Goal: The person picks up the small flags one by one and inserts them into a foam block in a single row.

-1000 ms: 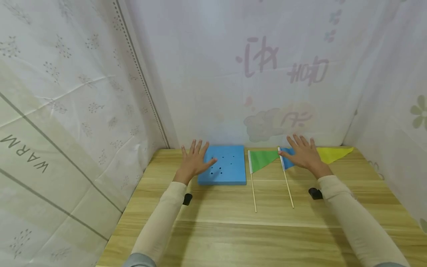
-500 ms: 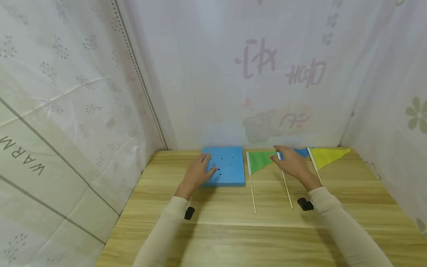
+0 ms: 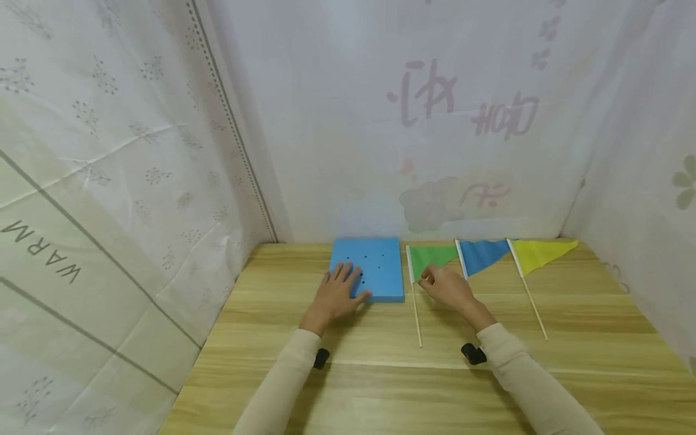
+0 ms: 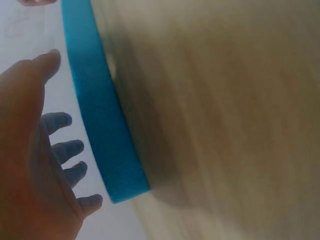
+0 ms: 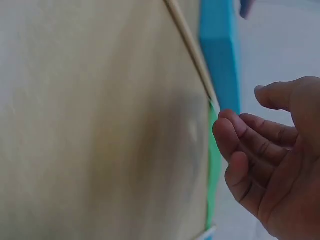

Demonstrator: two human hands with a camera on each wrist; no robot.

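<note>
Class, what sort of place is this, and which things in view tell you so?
Probably a small indoor work corner screened off with cloth: printed fabric stands behind and beside a wood-grain table, and a blue block lies near the table's far edge. Whose room it is cannot be told.

Soft, even light in the head view, shadows on the worktop (image 3: 391,393) at six o'clock, wrist views dimmer, blurry!

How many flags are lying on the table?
3. In a row: the green flag beside the blue board, the blue flag in the middle, the yellow flag at the right end. The right hand partly covers the blue flag; no other flag shows.
</note>
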